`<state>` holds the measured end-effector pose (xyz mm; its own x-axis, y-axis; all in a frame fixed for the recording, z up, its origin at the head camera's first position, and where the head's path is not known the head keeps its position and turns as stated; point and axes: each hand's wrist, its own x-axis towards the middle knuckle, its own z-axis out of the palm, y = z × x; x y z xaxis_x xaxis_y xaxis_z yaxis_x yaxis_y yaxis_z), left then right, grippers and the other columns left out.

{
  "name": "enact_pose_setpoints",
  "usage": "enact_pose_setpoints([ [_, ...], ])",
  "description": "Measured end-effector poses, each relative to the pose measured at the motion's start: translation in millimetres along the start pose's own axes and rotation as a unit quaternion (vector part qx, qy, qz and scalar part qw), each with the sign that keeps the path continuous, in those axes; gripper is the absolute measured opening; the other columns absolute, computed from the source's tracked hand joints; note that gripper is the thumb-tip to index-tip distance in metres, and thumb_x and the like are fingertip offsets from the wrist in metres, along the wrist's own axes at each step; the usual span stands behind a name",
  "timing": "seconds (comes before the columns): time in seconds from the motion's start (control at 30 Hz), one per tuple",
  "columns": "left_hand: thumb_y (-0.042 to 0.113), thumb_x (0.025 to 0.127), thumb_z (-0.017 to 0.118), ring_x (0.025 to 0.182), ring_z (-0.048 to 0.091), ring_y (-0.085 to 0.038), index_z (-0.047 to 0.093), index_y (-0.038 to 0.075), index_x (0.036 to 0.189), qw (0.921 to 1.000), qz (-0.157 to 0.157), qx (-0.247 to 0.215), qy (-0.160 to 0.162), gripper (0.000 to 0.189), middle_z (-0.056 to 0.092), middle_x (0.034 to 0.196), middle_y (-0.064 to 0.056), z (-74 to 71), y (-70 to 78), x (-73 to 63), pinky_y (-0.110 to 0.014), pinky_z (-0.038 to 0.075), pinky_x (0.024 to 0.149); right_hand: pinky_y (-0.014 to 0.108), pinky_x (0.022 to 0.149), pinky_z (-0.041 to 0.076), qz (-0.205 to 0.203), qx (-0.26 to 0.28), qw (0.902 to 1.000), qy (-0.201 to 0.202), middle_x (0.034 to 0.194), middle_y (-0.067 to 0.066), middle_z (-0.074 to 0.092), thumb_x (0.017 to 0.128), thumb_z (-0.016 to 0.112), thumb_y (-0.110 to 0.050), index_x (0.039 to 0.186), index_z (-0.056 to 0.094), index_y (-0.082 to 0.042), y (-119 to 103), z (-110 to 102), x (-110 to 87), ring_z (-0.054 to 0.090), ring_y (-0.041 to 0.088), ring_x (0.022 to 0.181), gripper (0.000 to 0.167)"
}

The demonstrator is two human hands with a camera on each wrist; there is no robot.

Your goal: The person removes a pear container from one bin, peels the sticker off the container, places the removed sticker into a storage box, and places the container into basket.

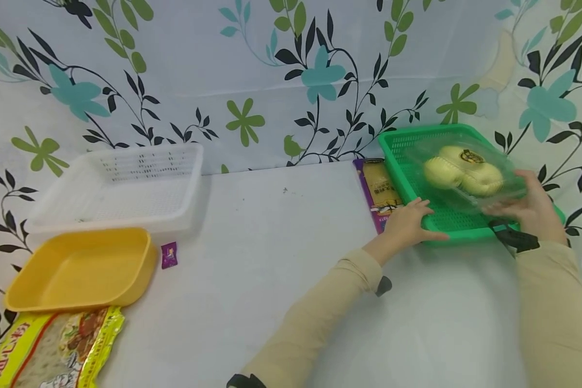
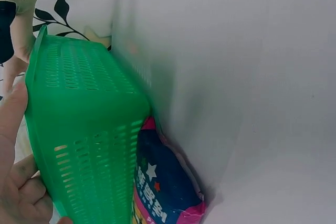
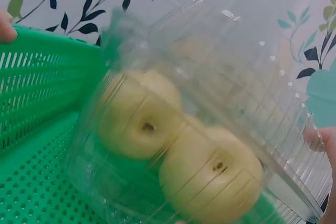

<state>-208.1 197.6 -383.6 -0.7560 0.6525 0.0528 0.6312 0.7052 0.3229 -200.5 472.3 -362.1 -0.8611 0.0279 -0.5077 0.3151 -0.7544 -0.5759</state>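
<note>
My right hand (image 1: pixel 531 207) grips the right side of a clear plastic box (image 3: pixel 283 135). Several round, pale yellow fruits (image 1: pixel 482 178) are inside it, apples or pears. The box is tilted over the green basket (image 1: pixel 465 235), partly within its rim; whether it touches the floor I cannot tell. At the basket's near left corner, my left hand (image 1: pixel 404 223) holds the rim, with the thumb (image 2: pixel 13 111) on one side of the corner and curled fingers (image 2: pixel 31 192) on the other. A purple and gold packet (image 1: pixel 379 188) lies against the basket's left wall.
On the left stand a white basket (image 1: pixel 194 199) and a yellow tray (image 1: pixel 147 264). A small purple packet (image 1: pixel 169 255) lies beside them on the white table. A yellow food bag (image 1: pixel 53 350) is at the near left. Leaf-patterned cloth (image 1: pixel 271 108) hangs behind.
</note>
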Motion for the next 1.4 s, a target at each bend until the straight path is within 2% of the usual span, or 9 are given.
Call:
enact_pose_setpoints([
  [0.1,0.065,0.07,0.058,0.127,0.02,0.0,0.052,0.029,0.125,0.9999,0.004,0.008,-0.006,0.066,0.034,0.137,0.014,-1.2,0.8,1.8,-0.01,0.039,0.066,0.056,0.095,0.014,0.046,0.077,0.9956,0.026,0.133,-0.021,-0.029,0.086,0.053,-0.039,0.11,-0.022,-0.069,-5.5,4.3,5.4,-0.019,0.011,0.125,0.084],
  [0.43,0.061,0.073,0.059,0.117,0.039,-0.002,0.052,0.027,0.125,0.9997,0.023,0.01,-0.002,0.063,0.042,0.132,0.01,0.6,-0.3,-2.1,-0.012,0.041,0.056,0.046,0.1,-0.002,0.085,0.146,0.9847,-0.043,0.135,-0.021,-0.028,0.086,0.054,-0.04,0.112,-0.029,-0.064,1.0,16.3,-8.4,-0.013,0.012,0.126,0.09],
  [0.57,0.047,0.08,0.062,0.112,0.045,-0.006,0.054,0.021,0.123,0.9944,0.057,-0.086,0.024,0.051,0.045,0.13,0.007,5.8,-14.7,-12.9,-0.014,0.039,0.078,0.048,0.101,0.007,0.093,0.197,0.9747,-0.05,0.138,-0.022,-0.013,0.082,0.06,-0.037,0.117,-0.021,-0.065,6.9,26.6,-17.0,-0.006,0.009,0.128,0.093],
  [0.67,0.039,0.081,0.064,0.107,0.047,-0.005,0.055,0.016,0.121,0.9745,0.051,-0.214,0.044,0.047,0.05,0.124,0.006,1.0,-25.6,-22.3,-0.014,0.036,0.081,0.047,0.1,0.014,0.092,0.209,0.9721,-0.051,0.138,-0.022,-0.008,0.079,0.064,-0.033,0.12,-0.017,-0.063,5.2,30.5,-21.3,-0.003,0.007,0.129,0.095],
  [0.8,0.034,0.082,0.064,0.105,0.047,-0.004,0.055,0.013,0.122,0.9194,0.002,-0.389,0.059,0.046,0.053,0.119,0.007,-16.0,-39.0,-37.3,-0.018,0.039,0.081,0.046,0.101,0.014,0.098,0.198,0.9725,-0.073,0.14,-0.016,0.002,0.079,0.065,-0.031,0.126,-0.017,-0.057,3.0,30.8,-27.5,0.007,0.015,0.129,0.098],
  [0.93,0.037,0.084,0.06,0.11,0.046,-0.009,0.052,0.011,0.125,0.8342,-0.069,-0.546,0.036,0.05,0.052,0.12,0.006,-38.6,-55.6,-45.3,-0.028,0.036,0.091,0.048,0.102,0.007,0.126,0.133,0.9688,-0.166,0.131,0.019,0.032,0.085,0.056,-0.037,0.122,-0.027,-0.055,1.7,29.6,-31.9,0.029,0.043,0.118,0.092],
  [1.13,0.045,0.092,0.039,0.128,0.025,-0.026,0.022,-0.003,0.138,0.6545,-0.097,-0.746,-0.08,0.069,0.027,0.14,-0.017,-58.6,-89.1,-39.9,-0.034,0.017,0.103,0.054,0.099,0.008,0.165,0.053,0.9233,-0.343,0.117,0.035,0.042,0.091,0.038,-0.037,0.123,-0.024,-0.049,4.1,31.7,-28.2,0.035,0.054,0.11,0.071],
  [1.2,0.047,0.092,0.036,0.13,0.019,-0.029,0.013,-0.004,0.14,0.609,-0.115,-0.778,-0.102,0.074,0.019,0.143,-0.02,-59.6,-97.9,-39.1,-0.035,0.015,0.103,0.055,0.099,0.009,0.17,0.047,0.9145,-0.364,0.12,0.034,0.04,0.092,0.037,-0.034,0.122,-0.023,-0.049,7.9,32.5,-26.9,0.033,0.054,0.112,0.069],
  [1.4,0.051,0.088,0.042,0.13,0.017,-0.028,0.009,-0.003,0.14,0.5707,-0.154,-0.801,-0.097,0.082,0.016,0.144,-0.019,-55.1,-110.6,-39.5,-0.036,0.017,0.103,0.052,0.1,0.005,0.179,0.045,0.9291,-0.32,0.143,0.015,-0.017,0.092,0.038,-0.033,0.11,-0.045,-0.042,24.9,41.8,-30.9,0.037,0.05,0.107,0.086],
])
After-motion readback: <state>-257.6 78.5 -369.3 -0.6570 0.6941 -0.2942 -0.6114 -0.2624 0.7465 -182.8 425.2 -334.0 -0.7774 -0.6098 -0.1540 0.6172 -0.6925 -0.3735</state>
